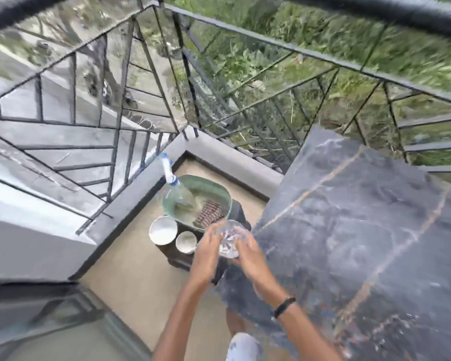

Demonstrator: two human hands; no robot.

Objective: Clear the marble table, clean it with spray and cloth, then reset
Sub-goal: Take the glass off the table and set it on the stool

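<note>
A clear cut-glass bowl [229, 237] is held between both hands just off the left edge of the dark marble table [362, 230]. My left hand [207, 252] grips its left side and my right hand [248, 254] cups its right side. Below them stands a low dark stool [182, 259] carrying a green basket [216, 190], a large white bowl [162, 229] and a small white bowl [186, 242]. A clear spray bottle [176, 194] with a blue and white nozzle lies in the basket beside a dark striped cloth [210, 213].
A black metal railing [219, 82] encloses the balcony corner on a grey concrete kerb [235, 157]. Beige floor [130, 269] lies left of the stool. Greenery lies beyond the railing. The picture is motion-blurred.
</note>
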